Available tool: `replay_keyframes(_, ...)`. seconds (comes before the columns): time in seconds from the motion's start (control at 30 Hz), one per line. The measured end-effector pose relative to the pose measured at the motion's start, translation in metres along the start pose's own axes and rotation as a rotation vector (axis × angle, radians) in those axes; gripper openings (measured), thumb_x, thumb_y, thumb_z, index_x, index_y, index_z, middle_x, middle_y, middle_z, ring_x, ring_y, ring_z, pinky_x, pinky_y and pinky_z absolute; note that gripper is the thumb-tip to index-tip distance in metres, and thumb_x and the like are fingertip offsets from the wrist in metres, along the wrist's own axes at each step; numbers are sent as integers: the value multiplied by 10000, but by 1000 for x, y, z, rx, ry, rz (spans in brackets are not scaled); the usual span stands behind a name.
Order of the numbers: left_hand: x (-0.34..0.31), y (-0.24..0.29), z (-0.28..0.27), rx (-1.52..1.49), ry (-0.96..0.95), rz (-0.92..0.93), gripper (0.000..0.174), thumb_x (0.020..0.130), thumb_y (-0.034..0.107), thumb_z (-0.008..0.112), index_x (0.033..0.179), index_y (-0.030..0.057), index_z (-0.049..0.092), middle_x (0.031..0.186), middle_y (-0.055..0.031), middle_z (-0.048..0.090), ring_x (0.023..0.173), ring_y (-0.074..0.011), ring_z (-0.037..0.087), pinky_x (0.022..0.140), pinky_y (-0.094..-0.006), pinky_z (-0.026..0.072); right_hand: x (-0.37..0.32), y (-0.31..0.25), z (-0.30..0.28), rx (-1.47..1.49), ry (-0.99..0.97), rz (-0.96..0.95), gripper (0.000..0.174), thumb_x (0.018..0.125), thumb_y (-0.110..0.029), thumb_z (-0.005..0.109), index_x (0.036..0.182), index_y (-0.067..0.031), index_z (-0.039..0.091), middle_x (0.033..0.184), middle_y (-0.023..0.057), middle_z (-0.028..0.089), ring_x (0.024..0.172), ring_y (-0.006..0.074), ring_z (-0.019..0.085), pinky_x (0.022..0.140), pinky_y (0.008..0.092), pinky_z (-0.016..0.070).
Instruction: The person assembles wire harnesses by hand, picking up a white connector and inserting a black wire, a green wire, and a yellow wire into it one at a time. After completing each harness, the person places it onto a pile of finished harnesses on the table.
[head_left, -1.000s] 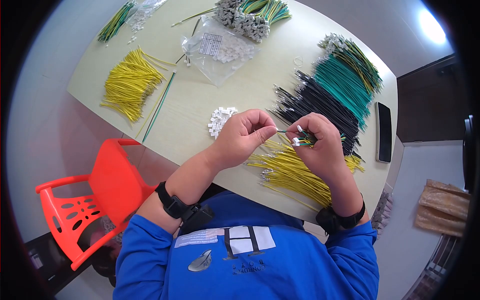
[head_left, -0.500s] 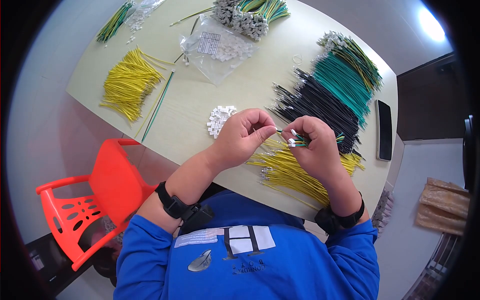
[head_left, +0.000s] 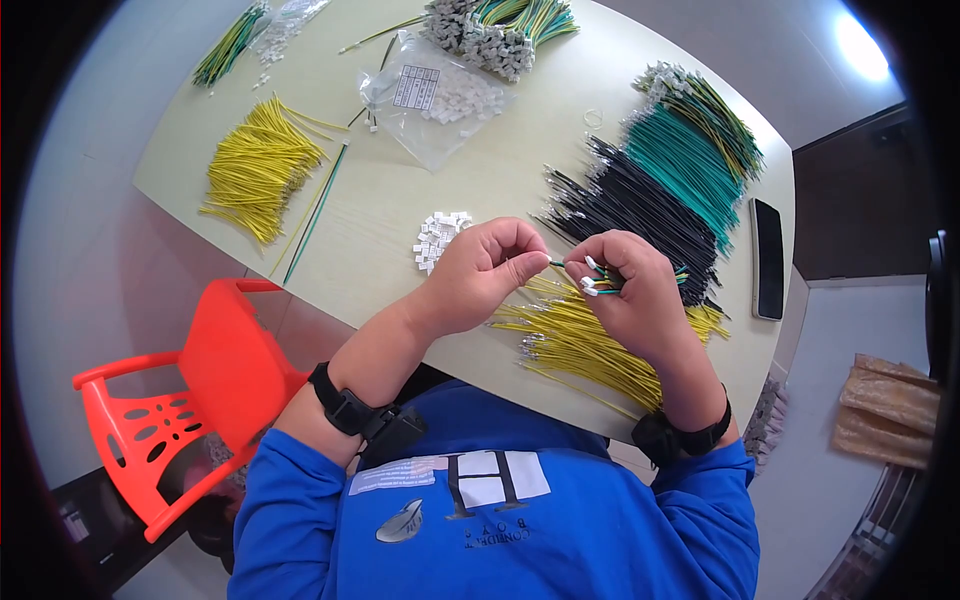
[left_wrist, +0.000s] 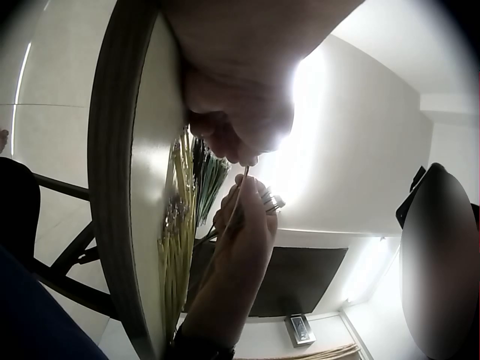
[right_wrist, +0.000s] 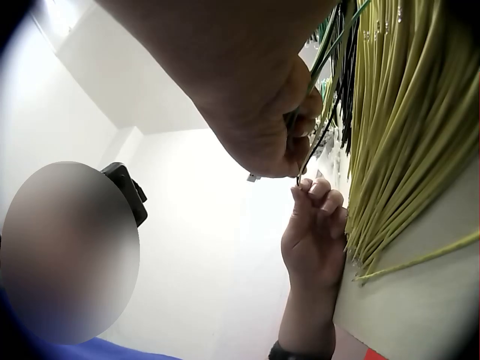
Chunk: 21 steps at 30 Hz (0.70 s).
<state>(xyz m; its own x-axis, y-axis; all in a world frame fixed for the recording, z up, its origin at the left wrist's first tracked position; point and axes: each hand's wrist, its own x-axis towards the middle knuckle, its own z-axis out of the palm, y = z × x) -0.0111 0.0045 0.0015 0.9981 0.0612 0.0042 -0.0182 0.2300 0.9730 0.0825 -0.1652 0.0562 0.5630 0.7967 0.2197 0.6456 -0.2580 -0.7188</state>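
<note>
In the head view, my left hand [head_left: 485,280] pinches a small white connector [head_left: 551,260] between thumb and fingertip. A short green wire [head_left: 560,264] runs from it to my right hand [head_left: 640,300], which pinches that wire close by. Several more green and yellow wires with white connector housings [head_left: 588,285] stick out from the right hand's curled fingers. The fingertips of both hands nearly meet, held above the table, as the right wrist view also shows. Left of the left hand lies a small pile of white connector housings [head_left: 437,240].
Yellow wires [head_left: 590,340] lie under the hands, with black wires [head_left: 645,220] and green wires [head_left: 685,160] beyond. A bag of connectors [head_left: 435,105] and finished wire bundles [head_left: 500,35] are at the back. A phone [head_left: 767,260] lies at the right edge, and another yellow pile [head_left: 260,170] at left.
The right hand has shifted slightly left and turned a little, tilting the connectors it holds. The left hand stays almost still and keeps its pinch.
</note>
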Motion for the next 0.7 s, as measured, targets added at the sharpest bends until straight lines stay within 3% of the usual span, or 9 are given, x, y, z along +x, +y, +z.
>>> replay_keyframes(0.3, 0, 2, 1, -2, 13, -9, 84, 906, 117, 578, 908, 36, 555, 767, 42, 519, 692, -19, 455, 630, -173, 399, 0, -1, 1, -32, 40, -24, 74, 766, -57, 664, 764, -31, 595, 677, 56, 561, 622, 191, 524, 562, 292, 406)
replay_keyframes(0.53, 2, 6, -1, -105, 50, -47, 92, 914, 150, 572, 939, 65, 546, 744, 36, 522, 614, -5, 434, 506, -144, 324, 0, 5, -5, -28, 79, -3, 83, 777, -65, 664, 762, -23, 594, 655, 55, 553, 586, 161, 503, 549, 276, 394)
replay_keyframes(0.7, 2, 4, 0, -68, 58, -24, 101, 913, 161, 576, 938, 67, 548, 743, 37, 521, 606, -6, 428, 500, -149, 324, 1, 4, -3, 10, 77, 24, 80, 791, -66, 659, 772, -16, 599, 647, 54, 553, 571, 137, 494, 535, 263, 385)
